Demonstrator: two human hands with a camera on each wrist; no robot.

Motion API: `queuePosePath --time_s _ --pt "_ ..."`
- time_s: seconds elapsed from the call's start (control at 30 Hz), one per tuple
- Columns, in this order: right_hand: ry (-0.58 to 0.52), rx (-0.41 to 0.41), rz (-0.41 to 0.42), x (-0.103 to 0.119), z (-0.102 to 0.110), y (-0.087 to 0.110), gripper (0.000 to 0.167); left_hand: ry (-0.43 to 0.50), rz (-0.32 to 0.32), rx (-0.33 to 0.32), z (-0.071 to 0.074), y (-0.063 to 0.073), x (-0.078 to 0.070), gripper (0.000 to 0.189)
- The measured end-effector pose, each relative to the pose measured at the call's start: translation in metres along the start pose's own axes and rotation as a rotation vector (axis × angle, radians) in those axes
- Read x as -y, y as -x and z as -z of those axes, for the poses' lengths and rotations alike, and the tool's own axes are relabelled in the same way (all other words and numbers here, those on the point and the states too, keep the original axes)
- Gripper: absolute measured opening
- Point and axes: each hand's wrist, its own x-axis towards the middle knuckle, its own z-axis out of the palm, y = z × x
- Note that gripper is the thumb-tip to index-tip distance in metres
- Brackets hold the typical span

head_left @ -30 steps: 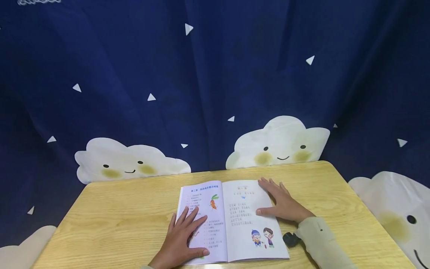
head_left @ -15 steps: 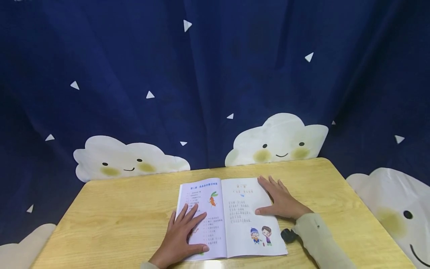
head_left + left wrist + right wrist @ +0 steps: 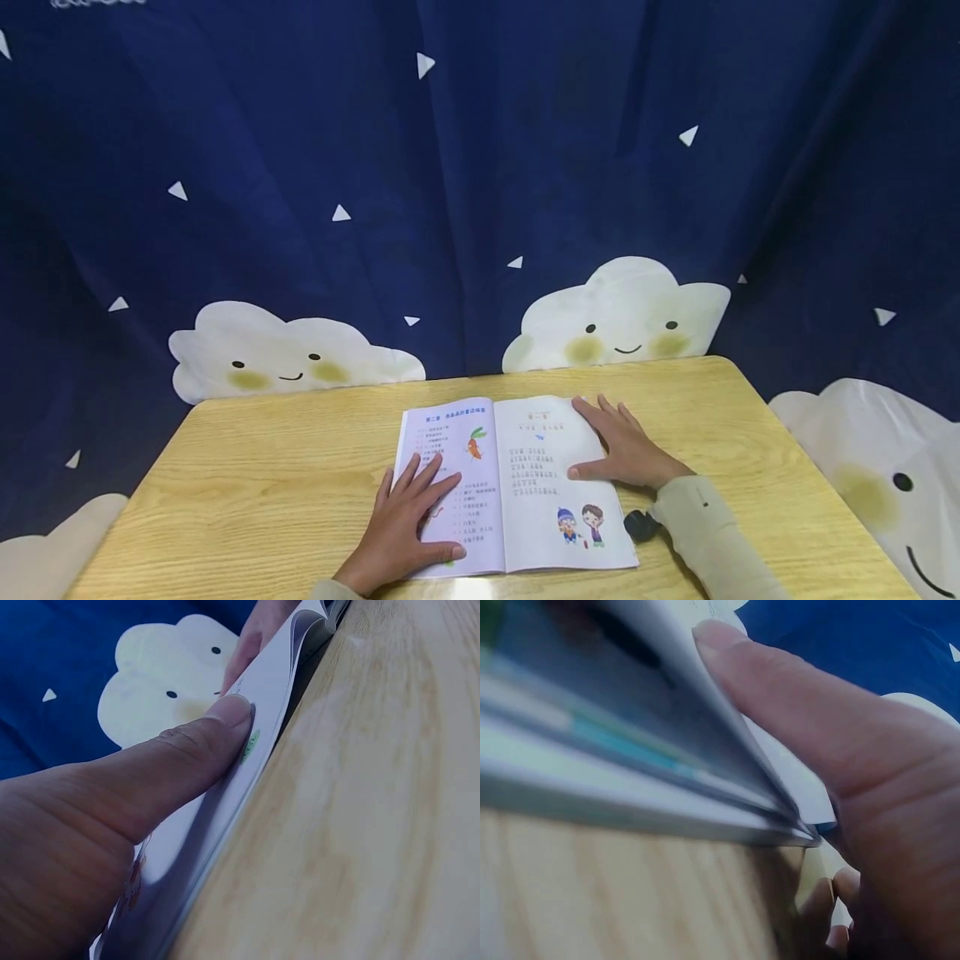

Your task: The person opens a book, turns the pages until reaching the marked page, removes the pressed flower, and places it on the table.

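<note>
An open picture book (image 3: 536,533) lies on the wooden table, with a carrot drawing on its left page and two cartoon children on its right page. My left hand (image 3: 408,525) rests on the left page, fingers spread; in the left wrist view its straight thumb (image 3: 180,761) presses near the page's lower edge. Along the outer edge of the right page lies my right hand (image 3: 630,450), index finger at the upper corner and thumb on the paper. Up close in the right wrist view, that thumb (image 3: 795,705) touches a top page standing raised from the colourful sheet beneath.
The light wooden table (image 3: 270,483) extends on both sides of the book. Behind it hangs a dark blue curtain (image 3: 465,167) with white triangles and smiling clouds. A small black object (image 3: 640,526) sits at the right sleeve's cuff, beside the book.
The head view has shifted slightly. Both hands keep their places on the book, which stays open at the same pages.
</note>
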Motion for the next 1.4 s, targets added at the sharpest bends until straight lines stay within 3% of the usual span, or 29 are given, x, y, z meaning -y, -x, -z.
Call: queuePosePath --time_s 0.37,0.67,0.87,1.07,1.4 --pt "-0.07 -0.027 -0.05 -0.0068 -0.0033 0.0016 0.116 -0.018 -0.004 -0.005 -0.002 0.0001 0.0013 0.092" --pt "-0.214 -0.092 0.033 -0.0097 0.0 0.0006 0.075 -0.016 0.009 0.008 -0.0012 0.0005 -0.0003 0.092" --pt "-0.306 -0.046 0.031 -0.0079 0.0033 -0.0004 0.05 -0.017 0.017 0.013 -0.0006 0.0004 -0.0014 0.092" --pt "-0.308 -0.041 0.029 -0.007 0.0049 -0.0009 0.053 -0.01 0.008 0.005 -0.0006 0.0008 -0.0014 0.092" --pt "-0.281 -0.087 0.122 -0.0103 0.0025 0.0009 0.049 -0.008 0.011 0.017 -0.0008 0.0005 -0.0016 0.091"
